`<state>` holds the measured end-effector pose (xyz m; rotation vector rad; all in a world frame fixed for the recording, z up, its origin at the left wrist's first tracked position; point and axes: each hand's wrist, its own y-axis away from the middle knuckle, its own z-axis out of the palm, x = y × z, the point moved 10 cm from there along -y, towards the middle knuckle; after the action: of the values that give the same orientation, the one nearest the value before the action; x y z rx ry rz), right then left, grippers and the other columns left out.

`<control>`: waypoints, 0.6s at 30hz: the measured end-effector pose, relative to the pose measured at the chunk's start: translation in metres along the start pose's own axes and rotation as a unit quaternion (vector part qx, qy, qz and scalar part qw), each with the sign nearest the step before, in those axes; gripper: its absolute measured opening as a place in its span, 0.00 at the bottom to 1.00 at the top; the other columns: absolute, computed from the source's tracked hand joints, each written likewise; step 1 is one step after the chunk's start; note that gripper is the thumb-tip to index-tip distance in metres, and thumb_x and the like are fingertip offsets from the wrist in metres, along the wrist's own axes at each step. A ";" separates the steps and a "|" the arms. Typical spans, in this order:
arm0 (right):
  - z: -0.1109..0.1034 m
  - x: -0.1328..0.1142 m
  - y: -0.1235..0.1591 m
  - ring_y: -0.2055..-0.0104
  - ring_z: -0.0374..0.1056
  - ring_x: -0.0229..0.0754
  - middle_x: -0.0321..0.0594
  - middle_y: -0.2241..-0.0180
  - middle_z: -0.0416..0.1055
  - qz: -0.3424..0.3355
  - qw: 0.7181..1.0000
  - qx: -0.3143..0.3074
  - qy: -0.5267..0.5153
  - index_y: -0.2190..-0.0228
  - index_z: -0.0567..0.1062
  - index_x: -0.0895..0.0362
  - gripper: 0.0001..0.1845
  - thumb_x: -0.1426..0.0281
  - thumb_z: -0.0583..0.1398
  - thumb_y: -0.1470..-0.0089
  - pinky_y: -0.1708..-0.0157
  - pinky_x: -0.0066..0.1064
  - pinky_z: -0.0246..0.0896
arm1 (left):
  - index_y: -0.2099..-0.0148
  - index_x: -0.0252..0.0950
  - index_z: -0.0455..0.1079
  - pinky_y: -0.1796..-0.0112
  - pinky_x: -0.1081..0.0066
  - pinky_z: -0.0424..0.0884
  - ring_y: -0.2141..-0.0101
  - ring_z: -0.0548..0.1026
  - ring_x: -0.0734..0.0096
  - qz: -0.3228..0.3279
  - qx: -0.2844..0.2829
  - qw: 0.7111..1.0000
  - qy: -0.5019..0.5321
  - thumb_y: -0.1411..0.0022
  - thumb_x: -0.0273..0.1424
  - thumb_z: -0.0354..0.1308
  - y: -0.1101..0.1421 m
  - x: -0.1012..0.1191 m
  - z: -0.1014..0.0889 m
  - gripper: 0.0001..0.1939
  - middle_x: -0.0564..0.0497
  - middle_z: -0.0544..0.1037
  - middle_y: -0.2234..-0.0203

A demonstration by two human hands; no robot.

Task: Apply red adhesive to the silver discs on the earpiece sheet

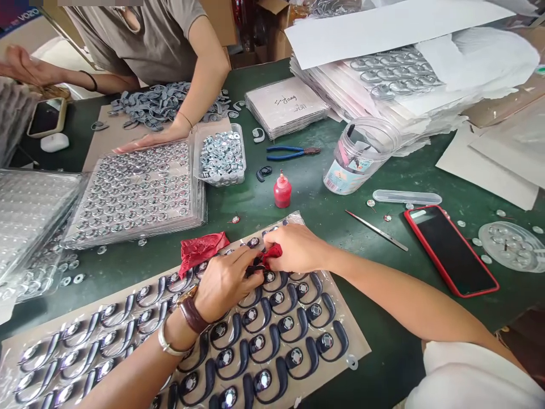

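Observation:
My left hand (227,281), with a watch and a bangle at the wrist, pinches a dark ear-hook piece (256,263), mostly hidden by my fingers. My right hand (293,248) has its fingers closed on a small red cloth (272,257), pressed up against that piece. Both hands are above a cardboard sheet (355,341) covered with clear film. Rows of dark ear-hook pieces (264,380) with shiny round ends lie on it. Another crumpled red cloth (202,250) rests at the sheet's far edge, beyond my left hand.
Beyond the sheet stand a red-tipped bottle (282,191), blue-handled pliers (293,152) and a clear tub (357,153). Tweezers (377,230) and a red-cased phone (451,250) lie at right. Across the table, a co-worker's hand (153,138) rests by stacked trays of round parts (131,193).

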<state>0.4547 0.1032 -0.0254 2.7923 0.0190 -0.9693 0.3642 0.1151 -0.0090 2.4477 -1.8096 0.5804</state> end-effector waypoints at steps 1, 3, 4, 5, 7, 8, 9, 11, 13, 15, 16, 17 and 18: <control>0.000 0.001 -0.001 0.77 0.61 0.37 0.34 0.79 0.70 0.003 1.000 -0.001 -0.003 0.76 0.73 0.55 0.06 0.66 0.63 0.56 0.76 0.28 0.43 | 0.51 0.34 0.70 0.71 0.75 0.69 0.72 0.75 0.73 0.001 0.001 1.000 0.002 0.39 0.28 0.53 0.000 0.000 0.000 0.14 0.50 0.77 0.69; 0.000 0.002 -0.002 0.76 0.60 0.37 0.35 0.79 0.69 0.011 1.000 0.000 -0.008 0.78 0.72 0.55 0.06 0.66 0.63 0.57 0.76 0.29 0.42 | 0.50 0.34 0.70 0.70 0.75 0.69 0.72 0.75 0.73 0.002 0.002 1.000 0.004 0.39 0.28 0.54 0.000 0.000 0.000 0.14 0.50 0.78 0.68; 0.000 0.003 -0.003 0.77 0.60 0.37 0.34 0.80 0.68 0.017 1.000 0.001 -0.012 0.79 0.71 0.55 0.07 0.67 0.63 0.58 0.76 0.29 0.42 | 0.50 0.34 0.69 0.71 0.75 0.69 0.72 0.75 0.73 0.003 0.002 1.000 0.005 0.39 0.28 0.53 0.001 -0.001 0.000 0.15 0.50 0.77 0.68; 0.001 0.005 -0.003 0.77 0.59 0.37 0.34 0.81 0.67 0.024 1.000 0.006 -0.018 0.80 0.69 0.55 0.08 0.67 0.63 0.58 0.76 0.29 0.42 | 0.49 0.34 0.69 0.71 0.75 0.69 0.72 0.75 0.73 0.003 0.001 1.000 0.005 0.39 0.28 0.53 0.001 -0.001 0.001 0.15 0.50 0.77 0.69; 0.000 0.007 -0.005 0.77 0.56 0.35 0.32 0.82 0.64 0.031 0.999 0.022 -0.028 0.82 0.67 0.56 0.10 0.66 0.63 0.58 0.76 0.28 0.41 | 0.49 0.34 0.69 0.71 0.76 0.69 0.73 0.74 0.74 0.004 -0.001 1.000 0.004 0.38 0.28 0.53 0.002 -0.001 0.002 0.15 0.51 0.76 0.71; -0.001 0.007 -0.005 0.78 0.55 0.35 0.31 0.83 0.62 0.031 0.999 0.030 -0.033 0.82 0.66 0.56 0.11 0.67 0.63 0.59 0.76 0.28 0.41 | 0.49 0.34 0.69 0.71 0.76 0.69 0.73 0.74 0.74 0.004 -0.002 1.000 0.002 0.38 0.28 0.53 0.002 -0.001 0.002 0.15 0.51 0.76 0.71; -0.003 0.007 -0.005 0.78 0.53 0.34 0.30 0.83 0.61 0.028 0.998 0.035 -0.042 0.82 0.65 0.56 0.11 0.67 0.63 0.59 0.76 0.28 0.41 | 0.50 0.34 0.70 0.70 0.76 0.69 0.73 0.74 0.74 0.003 -0.001 1.000 0.000 0.38 0.29 0.53 0.003 -0.001 0.002 0.14 0.51 0.76 0.72; -0.012 0.009 -0.003 0.78 0.52 0.33 0.29 0.83 0.60 0.024 0.996 0.037 -0.071 0.81 0.65 0.56 0.10 0.69 0.62 0.58 0.77 0.27 0.42 | 0.53 0.34 0.70 0.71 0.76 0.69 0.73 0.74 0.74 0.002 0.000 1.000 -0.005 0.37 0.29 0.53 0.003 0.001 0.000 0.12 0.51 0.76 0.71; -0.029 0.013 0.004 0.78 0.54 0.32 0.28 0.82 0.62 0.032 0.994 0.038 -0.097 0.79 0.66 0.55 0.08 0.69 0.61 0.55 0.77 0.26 0.44 | 0.54 0.35 0.71 0.72 0.76 0.69 0.73 0.75 0.74 0.004 -0.002 1.000 -0.010 0.37 0.29 0.54 0.003 0.004 -0.002 0.10 0.52 0.76 0.70; -0.053 0.020 0.015 0.78 0.58 0.33 0.29 0.79 0.66 0.052 0.994 0.053 -0.075 0.74 0.70 0.55 0.07 0.65 0.60 0.49 0.76 0.26 0.45 | 0.54 0.36 0.71 0.73 0.75 0.68 0.74 0.75 0.73 0.007 -0.004 1.000 -0.011 0.36 0.29 0.54 0.003 0.010 -0.005 0.09 0.52 0.76 0.69; -0.065 0.025 0.021 0.77 0.59 0.34 0.30 0.78 0.69 0.069 0.995 0.063 -0.033 0.72 0.72 0.54 0.08 0.62 0.60 0.47 0.75 0.27 0.45 | 0.53 0.36 0.71 0.73 0.75 0.68 0.73 0.75 0.73 0.007 -0.003 1.000 -0.011 0.36 0.28 0.54 0.003 0.012 -0.007 0.10 0.52 0.77 0.69; -0.076 0.030 0.028 0.77 0.61 0.35 0.32 0.78 0.70 0.086 0.993 0.071 0.027 0.71 0.73 0.54 0.11 0.60 0.60 0.45 0.75 0.27 0.45 | 0.53 0.36 0.71 0.73 0.74 0.68 0.73 0.75 0.73 0.006 0.001 1.000 -0.008 0.36 0.28 0.54 0.003 0.014 -0.010 0.10 0.52 0.77 0.68; -0.084 0.033 0.034 0.76 0.63 0.37 0.34 0.77 0.71 0.101 0.987 0.077 0.096 0.70 0.74 0.54 0.12 0.58 0.60 0.44 0.75 0.28 0.45 | 0.52 0.36 0.71 0.73 0.74 0.68 0.73 0.75 0.72 0.003 0.007 1.000 -0.004 0.36 0.28 0.54 0.004 0.015 -0.012 0.11 0.52 0.77 0.68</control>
<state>0.5347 0.0833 0.0243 2.9438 -0.3194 -0.6774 0.3615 0.1029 0.0064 2.4570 -1.8236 0.5857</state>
